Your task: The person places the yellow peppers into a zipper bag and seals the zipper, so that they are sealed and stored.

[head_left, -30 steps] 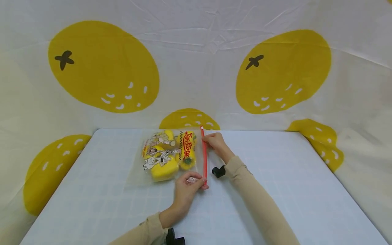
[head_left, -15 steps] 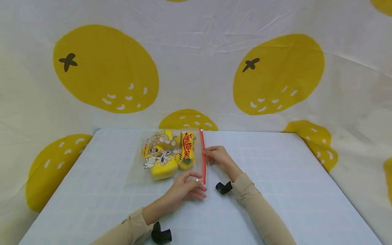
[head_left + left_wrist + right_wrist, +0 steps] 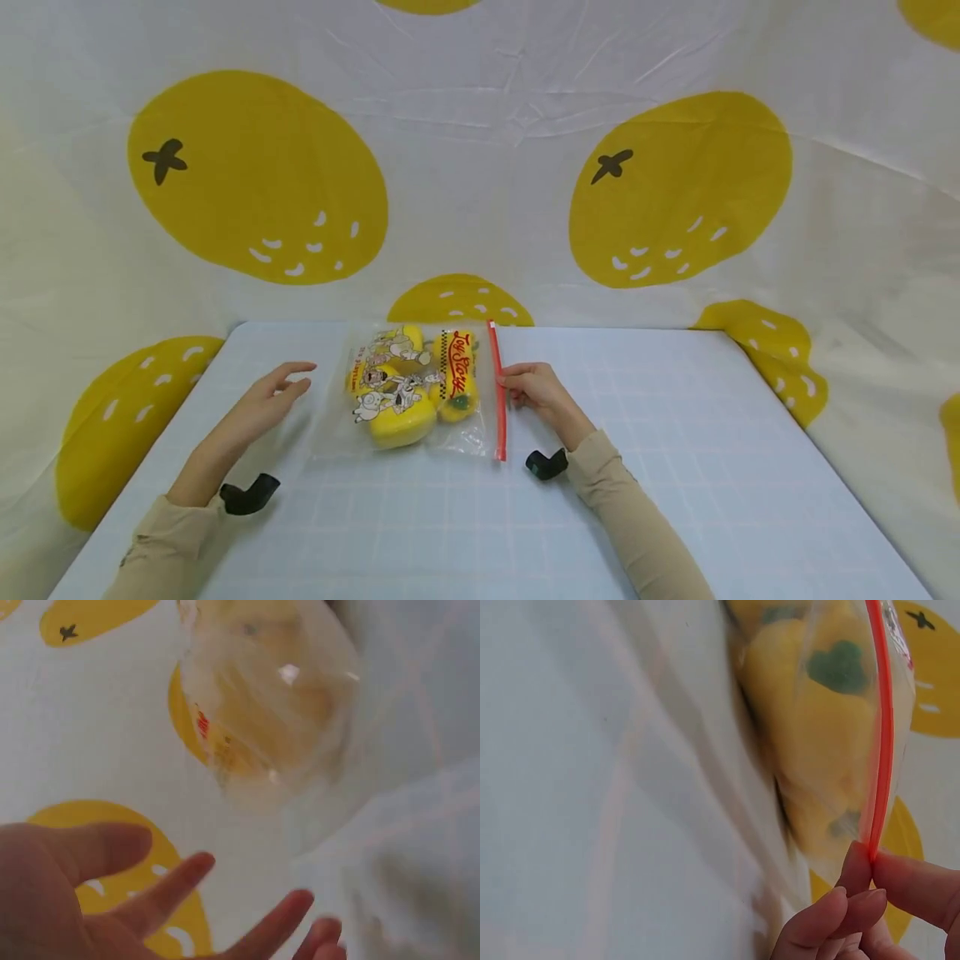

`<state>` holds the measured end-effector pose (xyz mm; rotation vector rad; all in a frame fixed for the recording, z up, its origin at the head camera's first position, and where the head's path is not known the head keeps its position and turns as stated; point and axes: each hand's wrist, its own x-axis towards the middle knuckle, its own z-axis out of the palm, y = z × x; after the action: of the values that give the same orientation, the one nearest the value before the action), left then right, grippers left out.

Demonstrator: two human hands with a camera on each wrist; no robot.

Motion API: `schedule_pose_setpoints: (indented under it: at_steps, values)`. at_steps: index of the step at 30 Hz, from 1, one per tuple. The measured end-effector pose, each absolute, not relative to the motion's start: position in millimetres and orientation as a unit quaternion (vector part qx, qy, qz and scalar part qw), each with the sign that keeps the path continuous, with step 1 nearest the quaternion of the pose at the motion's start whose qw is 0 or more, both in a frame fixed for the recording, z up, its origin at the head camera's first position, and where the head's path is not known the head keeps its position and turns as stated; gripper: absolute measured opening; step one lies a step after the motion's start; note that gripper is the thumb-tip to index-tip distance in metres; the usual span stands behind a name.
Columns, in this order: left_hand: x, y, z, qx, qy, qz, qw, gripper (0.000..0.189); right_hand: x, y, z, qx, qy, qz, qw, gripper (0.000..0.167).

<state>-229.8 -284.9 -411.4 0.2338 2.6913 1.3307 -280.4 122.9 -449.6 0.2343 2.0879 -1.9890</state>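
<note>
A clear zip bag, printed with cartoon figures and red "Toy Story" lettering, lies at the far middle of the table. Inside are several rounded yellow things; in the right wrist view, some yellow pieces with green patches look like bell peppers. My right hand pinches the red zip strip between thumb and finger, around the middle of the bag's right edge. Off the bag's left side, my left hand hovers with fingers spread and holds nothing. The left wrist view also has the bag beyond that hand.
A pale checked cloth covers the table. Behind it hangs a white curtain with large yellow fruit prints, which also runs along both sides. A black wrist camera mount sits on the left arm, another mount on the right.
My left hand has let go of the strip's near end and moved left, past the bag's other side. My right hand has slid along the strip from near its far end towards the middle.
</note>
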Motion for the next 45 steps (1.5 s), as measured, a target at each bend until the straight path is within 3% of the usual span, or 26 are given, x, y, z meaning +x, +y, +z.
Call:
schedule_pose_setpoints:
  at_steps: [4, 7, 18, 25, 35, 45]
  values:
    - [-241, -297, -433, 0.086, 0.808, 0.544, 0.212, 0.059, -281, 127, -451, 0.08, 0.72, -0.679, 0.115, 0.026]
    - [-249, -291, -445, 0.09, 0.757, 0.596, 0.251, 0.061, -281, 134, -451, 0.08, 0.723, -0.676, 0.115, 0.025]
    - [-253, -237, -460, 0.116, 0.701, 0.668, 0.222, 0.046, -273, 201, -443, 0.063, 0.744, -0.652, 0.131, 0.027]
    - [-254, -213, -469, 0.142, 0.659, 0.7, 0.235, 0.042, -267, 236, -442, 0.053, 0.74, -0.655, 0.142, 0.021]
    - [-250, -227, -470, 0.135, 0.621, 0.728, 0.256, 0.043, -258, 234, -442, 0.009, 0.758, -0.633, 0.156, 0.026]
    - [-250, -230, -466, 0.154, 0.581, 0.756, 0.26, 0.048, -257, 233, -443, 0.013, 0.753, -0.64, 0.151, 0.017]
